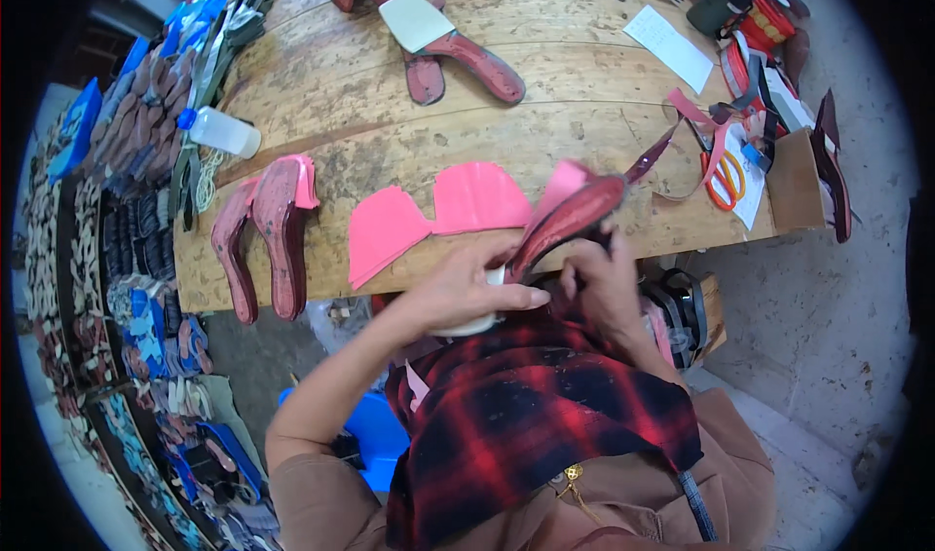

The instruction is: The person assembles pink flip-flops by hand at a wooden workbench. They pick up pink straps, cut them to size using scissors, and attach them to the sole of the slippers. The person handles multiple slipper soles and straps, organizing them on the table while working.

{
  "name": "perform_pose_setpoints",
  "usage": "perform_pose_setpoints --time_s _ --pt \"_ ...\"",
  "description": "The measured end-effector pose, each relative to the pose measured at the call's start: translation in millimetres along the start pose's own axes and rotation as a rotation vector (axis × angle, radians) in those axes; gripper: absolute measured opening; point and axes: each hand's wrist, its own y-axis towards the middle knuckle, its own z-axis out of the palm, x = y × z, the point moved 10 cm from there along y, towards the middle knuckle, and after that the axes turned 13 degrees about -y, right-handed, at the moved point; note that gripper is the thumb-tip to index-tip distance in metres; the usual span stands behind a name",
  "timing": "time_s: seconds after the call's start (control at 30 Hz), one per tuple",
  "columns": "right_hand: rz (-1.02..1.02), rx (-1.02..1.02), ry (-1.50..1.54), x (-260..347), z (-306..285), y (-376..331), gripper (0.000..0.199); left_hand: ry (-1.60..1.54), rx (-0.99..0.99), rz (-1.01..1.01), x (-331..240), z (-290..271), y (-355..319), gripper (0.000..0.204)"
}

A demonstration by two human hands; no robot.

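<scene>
My left hand [479, 288] is closed around a dark red shoe last [570, 222] above the table's near edge, its toe pointing up and right. A white piece [472, 327] shows under that palm. Beside the last, my right hand [606, 276] has curled, slightly blurred fingers; anything inside them is hidden. Pink material [560, 189] shows behind the last. Two flat pink upper pieces [392, 231] [479, 198] lie left of it on the wooden table [341, 93]. Farther left, two red lasts [234, 244] [282, 222] rest with pink material at their toes.
Several more lasts [477, 69] and a white insole-shaped piece [417, 21] lie at the far side. A white bottle [222, 132] stands left. Orange-handled scissors [726, 183], pink strips and a cardboard box [797, 179] are right. Shoe racks [107, 346] line the left; a blue stool [375, 444] is below.
</scene>
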Motion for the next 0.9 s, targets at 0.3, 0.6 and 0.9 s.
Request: perform_pose_setpoints --time_s 0.3,0.6,0.9 --pt "0.277 0.217 0.608 7 35 35 0.074 -0.44 -0.11 -0.122 -6 11 -4 0.064" --pt "0.084 0.092 0.04 -5 -27 54 0.023 -0.413 0.013 -0.066 9 30 -19 0.077" --pt "0.015 0.017 0.722 -13 -19 50 0.021 0.285 -0.107 0.258 -14 17 3 0.079"
